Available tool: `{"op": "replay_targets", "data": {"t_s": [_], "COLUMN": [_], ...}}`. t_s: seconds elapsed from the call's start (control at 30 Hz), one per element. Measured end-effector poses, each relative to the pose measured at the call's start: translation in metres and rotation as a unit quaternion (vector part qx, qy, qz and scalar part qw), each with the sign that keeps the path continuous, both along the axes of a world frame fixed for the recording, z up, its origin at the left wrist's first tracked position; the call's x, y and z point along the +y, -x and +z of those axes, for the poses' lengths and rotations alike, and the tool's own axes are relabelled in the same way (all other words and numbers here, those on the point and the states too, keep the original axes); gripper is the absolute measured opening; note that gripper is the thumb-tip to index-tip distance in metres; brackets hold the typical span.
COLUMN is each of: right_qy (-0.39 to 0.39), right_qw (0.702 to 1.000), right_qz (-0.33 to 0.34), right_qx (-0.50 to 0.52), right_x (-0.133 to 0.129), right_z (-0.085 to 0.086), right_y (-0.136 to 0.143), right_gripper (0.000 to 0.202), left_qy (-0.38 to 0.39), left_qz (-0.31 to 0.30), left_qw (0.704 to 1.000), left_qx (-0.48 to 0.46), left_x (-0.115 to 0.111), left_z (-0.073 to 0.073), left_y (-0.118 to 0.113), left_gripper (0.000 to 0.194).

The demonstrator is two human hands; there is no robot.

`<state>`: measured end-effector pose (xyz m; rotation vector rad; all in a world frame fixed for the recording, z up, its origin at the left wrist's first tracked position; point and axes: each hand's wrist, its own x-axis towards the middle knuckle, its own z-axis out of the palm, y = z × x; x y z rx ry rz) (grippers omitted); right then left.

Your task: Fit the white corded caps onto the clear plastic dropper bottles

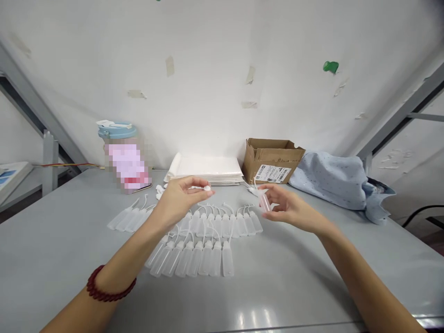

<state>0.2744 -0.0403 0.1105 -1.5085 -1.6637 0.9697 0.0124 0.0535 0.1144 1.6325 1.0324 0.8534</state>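
Between the thumb and fingers of my left hand (180,196) is a small white cap (207,188). My right hand (286,206) grips a translucent plastic bottle (264,201), tilted, with a thin white strip rising from its top. Cap and bottle are well apart, both above the table. Below and between my hands lie rows of similar translucent bottles (227,259), each with a white top and many with a curved thin strip. My left wrist and forearm hide part of the rows at the left.
Behind the bottles, a stack of white sheets (208,169) lies against the wall. An open cardboard box (272,162) stands to its right, beside a light blue cloth (329,180). A phone (128,166) leans on a blue-lidded container (118,130) at left. Grey table (277,277) underneath.
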Motion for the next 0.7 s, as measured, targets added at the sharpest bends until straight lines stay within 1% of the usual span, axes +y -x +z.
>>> {"op": "replay_targets", "data": {"t_s": [0.07, 0.13, 0.23, 0.33, 0.4, 0.53, 0.6, 0.7], "right_qy": [-0.002, -0.005, -0.025, -0.013, 0.007, 0.054, 0.066, 0.069], "right_qw": [0.994, 0.986, 0.977, 0.974, 0.968, 0.958, 0.958, 0.961], "right_qz": [0.013, 0.018, 0.025, 0.022, 0.018, -0.012, -0.027, -0.026], "right_qx": [0.107, 0.167, 0.210, 0.227, 0.252, 0.281, 0.278, 0.267], "right_x": [0.000, 0.000, -0.001, -0.003, -0.004, -0.007, -0.007, -0.007], "right_z": [-0.001, -0.004, -0.012, -0.018, -0.020, -0.021, -0.020, -0.020], "right_y": [0.017, 0.032, 0.050, 0.062, 0.067, 0.073, 0.074, 0.074], "right_gripper": [0.050, 0.047, 0.032, 0.025, 0.023, 0.018, 0.022, 0.028], "left_qy": [0.037, 0.074, 0.118, 0.145, 0.144, 0.138, 0.131, 0.110], "left_qz": [-0.038, -0.075, -0.102, -0.121, -0.129, -0.117, -0.124, -0.132], "left_qw": [0.997, 0.988, 0.973, 0.961, 0.958, 0.965, 0.969, 0.975], "left_qx": [-0.059, -0.115, -0.173, -0.204, -0.210, -0.189, -0.166, -0.140], "left_x": [-0.004, -0.007, -0.011, -0.015, -0.018, -0.022, -0.023, -0.024], "left_z": [-0.005, -0.012, -0.020, -0.023, -0.022, -0.021, -0.020, -0.019], "left_y": [-0.006, -0.014, -0.022, -0.027, -0.028, -0.030, -0.031, -0.031], "left_gripper": [0.025, 0.022, 0.021, 0.020, 0.018, 0.013, 0.013, 0.014]}}
